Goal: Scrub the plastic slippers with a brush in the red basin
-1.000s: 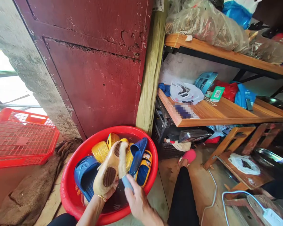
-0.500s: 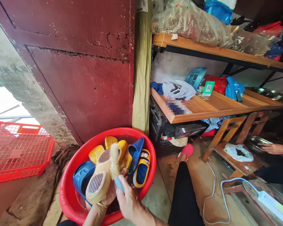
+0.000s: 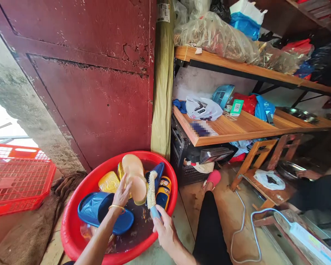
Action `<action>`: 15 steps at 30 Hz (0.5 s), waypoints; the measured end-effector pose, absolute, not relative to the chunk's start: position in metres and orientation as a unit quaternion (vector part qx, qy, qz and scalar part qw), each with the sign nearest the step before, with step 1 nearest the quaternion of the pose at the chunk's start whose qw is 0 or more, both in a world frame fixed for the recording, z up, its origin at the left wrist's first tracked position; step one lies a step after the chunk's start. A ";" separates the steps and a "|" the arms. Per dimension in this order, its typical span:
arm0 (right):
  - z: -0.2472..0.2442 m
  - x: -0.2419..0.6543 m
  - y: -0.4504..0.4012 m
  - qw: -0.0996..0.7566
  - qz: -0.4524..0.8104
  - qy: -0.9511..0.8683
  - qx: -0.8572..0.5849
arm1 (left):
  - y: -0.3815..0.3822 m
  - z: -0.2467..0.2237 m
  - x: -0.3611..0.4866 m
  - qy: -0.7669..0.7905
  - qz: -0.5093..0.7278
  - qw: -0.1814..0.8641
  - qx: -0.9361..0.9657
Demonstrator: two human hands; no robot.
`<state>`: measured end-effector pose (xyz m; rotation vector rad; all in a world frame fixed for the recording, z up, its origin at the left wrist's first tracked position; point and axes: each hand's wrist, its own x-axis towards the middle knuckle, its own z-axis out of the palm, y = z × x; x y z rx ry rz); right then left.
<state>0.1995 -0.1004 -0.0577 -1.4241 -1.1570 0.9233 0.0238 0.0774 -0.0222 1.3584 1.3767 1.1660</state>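
Observation:
My left hand (image 3: 122,194), a bracelet at its wrist, is on the side of a beige slipper (image 3: 132,171) over the basin, its smooth side facing up. My right hand (image 3: 164,227) grips the blue handle of a scrubbing brush (image 3: 152,189), pale bristles upward, just right of the slipper. Below them is a red basin (image 3: 68,209) of murky water. In it lie a large blue slipper (image 3: 92,208) under my left forearm, a yellow slipper (image 3: 109,182), another blue slipper (image 3: 159,171) partly behind the brush, and a yellow-and-blue slipper (image 3: 163,190).
A red plastic crate (image 3: 19,180) and brown sacking (image 3: 30,228) lie left of the basin. A maroon door (image 3: 99,103) rises behind it. Wooden shelving (image 3: 237,136) with bags and a fan (image 3: 223,95) stands right. Another person's hand (image 3: 306,174) touches a metal bowl (image 3: 288,169) on a chair.
The beige slipper has turned from its patterned sole to its smooth side and moved farther into the basin. The brush has moved right, away from it. My hands have separated.

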 end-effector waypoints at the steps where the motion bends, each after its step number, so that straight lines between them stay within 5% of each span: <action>1: -0.060 0.199 -0.102 0.518 0.392 -0.482 -0.588 | 0.081 -0.016 0.028 0.530 0.471 0.466 0.530; 6: -0.068 0.203 -0.109 0.510 0.423 -0.484 -0.572 | 0.072 -0.006 0.011 0.508 0.423 0.493 0.565; 12: -0.064 0.206 -0.102 0.478 0.501 -0.447 -0.566 | 0.035 -0.030 -0.064 0.708 0.330 0.088 0.618; 15: -0.061 0.206 -0.101 0.470 0.519 -0.441 -0.562 | 0.031 -0.043 -0.077 0.755 0.273 0.089 0.590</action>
